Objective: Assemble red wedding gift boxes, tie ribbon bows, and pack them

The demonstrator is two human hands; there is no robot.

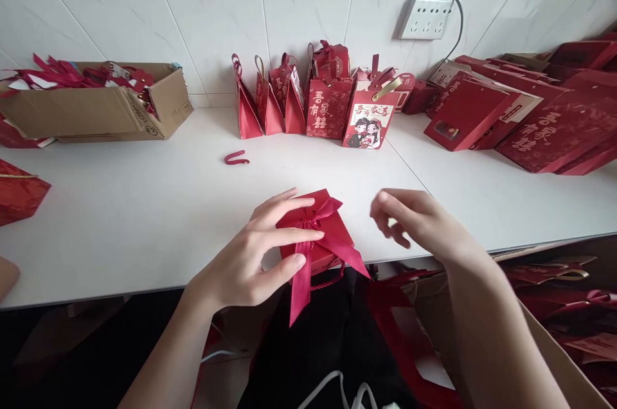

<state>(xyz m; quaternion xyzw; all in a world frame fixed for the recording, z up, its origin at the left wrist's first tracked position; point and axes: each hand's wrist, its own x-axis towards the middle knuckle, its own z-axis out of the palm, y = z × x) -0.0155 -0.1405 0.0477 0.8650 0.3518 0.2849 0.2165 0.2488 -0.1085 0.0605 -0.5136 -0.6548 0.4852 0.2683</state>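
A small red gift box sits at the table's front edge, with a dark pink ribbon tied in a bow on top. Ribbon tails hang past the edge, and a red cord shows below the box. My left hand rests over the box and bow with its fingers spread, holding nothing. To the right of the box, apart from it, my right hand hovers with loosely bent fingers and nothing visible in them. On the table beyond lies a loose red strap.
Finished-looking red gift boxes stand along the wall. A cardboard box of ribbons is at left, near a red package. Flat red boxes are stacked at right, below a power strip. Another person's arm shows at left.
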